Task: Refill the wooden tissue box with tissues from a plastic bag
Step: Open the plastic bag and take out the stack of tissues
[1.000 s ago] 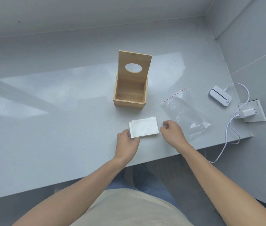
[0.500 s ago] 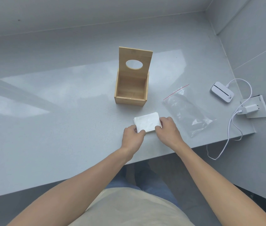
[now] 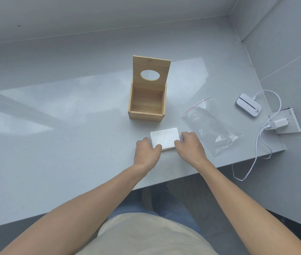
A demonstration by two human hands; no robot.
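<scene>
Head view shows the tissue stack (image 3: 165, 138) near the desk's (image 3: 53, 144) front edge, before the open wooden box (image 3: 147, 103), each grip, left hand (image 3: 147, 152) and right hand (image 3: 189, 146), pinching a short side; light, soft and floppy, it probably wants support from both ends.

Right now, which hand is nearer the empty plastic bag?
The right hand, at the tissue stack's right edge, just left of the plastic bag. The left hand is beyond the stack, farther away.

Matt wooden box (image 3: 147, 105); glossy plastic bag (image 3: 211, 126)
</scene>
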